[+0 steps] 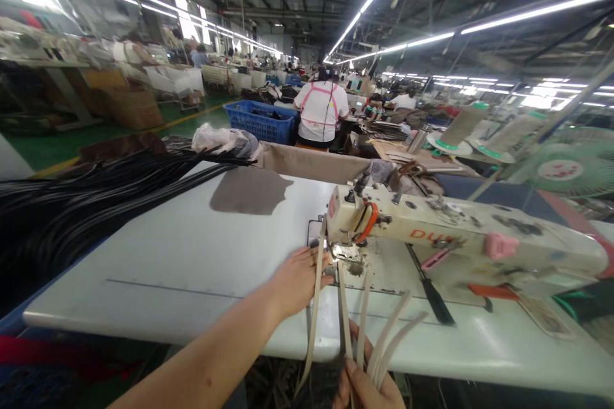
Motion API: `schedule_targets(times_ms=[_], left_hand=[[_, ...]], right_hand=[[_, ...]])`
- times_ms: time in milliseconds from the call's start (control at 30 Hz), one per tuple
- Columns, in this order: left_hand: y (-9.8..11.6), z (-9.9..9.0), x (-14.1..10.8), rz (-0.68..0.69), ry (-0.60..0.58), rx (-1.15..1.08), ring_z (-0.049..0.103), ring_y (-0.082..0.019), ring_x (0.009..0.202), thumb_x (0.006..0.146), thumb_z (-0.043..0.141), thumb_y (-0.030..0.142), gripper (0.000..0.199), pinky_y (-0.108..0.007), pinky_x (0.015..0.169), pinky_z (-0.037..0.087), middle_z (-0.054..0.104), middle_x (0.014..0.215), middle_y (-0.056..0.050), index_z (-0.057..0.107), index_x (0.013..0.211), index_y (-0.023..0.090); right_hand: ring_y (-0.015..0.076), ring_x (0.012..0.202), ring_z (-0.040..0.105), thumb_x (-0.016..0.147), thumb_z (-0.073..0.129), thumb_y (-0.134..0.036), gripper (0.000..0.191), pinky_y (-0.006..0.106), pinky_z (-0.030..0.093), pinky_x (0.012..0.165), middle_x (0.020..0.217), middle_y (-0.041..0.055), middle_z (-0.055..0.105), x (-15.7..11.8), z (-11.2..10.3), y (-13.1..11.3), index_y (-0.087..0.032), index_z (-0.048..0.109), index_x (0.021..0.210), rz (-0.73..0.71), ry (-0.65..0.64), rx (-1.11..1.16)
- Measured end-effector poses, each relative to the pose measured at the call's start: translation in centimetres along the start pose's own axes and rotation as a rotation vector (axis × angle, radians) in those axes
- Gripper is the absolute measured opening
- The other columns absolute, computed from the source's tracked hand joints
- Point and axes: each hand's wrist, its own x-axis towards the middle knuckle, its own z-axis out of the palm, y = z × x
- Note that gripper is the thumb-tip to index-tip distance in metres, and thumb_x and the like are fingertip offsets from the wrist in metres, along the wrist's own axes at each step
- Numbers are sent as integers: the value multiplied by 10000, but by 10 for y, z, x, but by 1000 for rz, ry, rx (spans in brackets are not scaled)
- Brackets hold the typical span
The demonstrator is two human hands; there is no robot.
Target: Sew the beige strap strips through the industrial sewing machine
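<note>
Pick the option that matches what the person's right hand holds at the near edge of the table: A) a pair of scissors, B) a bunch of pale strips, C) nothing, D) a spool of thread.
B: the right hand grips a bunch of pale strips that fan upward toward the sewing machine, while the left hand rests by the needle area.

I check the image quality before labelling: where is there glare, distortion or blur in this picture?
Head view: the ceiling lights glare white; straight lines bend toward the edges, a wide-lens effect; the fan on the right looks smeared; the left hand, beige strips and sewing machine are evenly lit and sharp.
</note>
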Motion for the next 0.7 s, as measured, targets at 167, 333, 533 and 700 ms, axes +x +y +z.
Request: schedule_targets(times_ms=[167,333,533,700], left_hand=[[1,-2,0,-5,-11,21,515,-243,1368,1054,422,465,465,-425,1185,344,564,1463,-106,556,1399,184],[1,-1,1,-4,-21,40,510,-240,1371,1057,419,457,459,-414,1178,349,571,1458,-99,558,1396,181],[2,0,1,8,7,60,529,-254,1352,1053,438,438,461,-437,1158,377,579,1445,-123,540,1402,154],[2,0,1,16,21,49,560,-261,1321,1050,450,417,423,-456,1156,388,605,1418,-112,558,1386,182]], right_hand=[[170,380,616,705,838,-484,1012,214,416,386,485,-60,612,-1,5,-7,-186,323,1524,34,-60,-23],[158,352,595,719,819,-507,1031,179,333,331,497,-55,615,2,7,-10,-186,280,1537,32,-97,-39],[156,388,617,790,750,-496,909,174,360,344,519,-47,621,8,9,-14,-156,319,1515,-16,-136,-80],[161,401,631,805,747,-447,870,174,365,343,525,-55,616,12,13,-18,-146,317,1499,-14,-144,-68]])
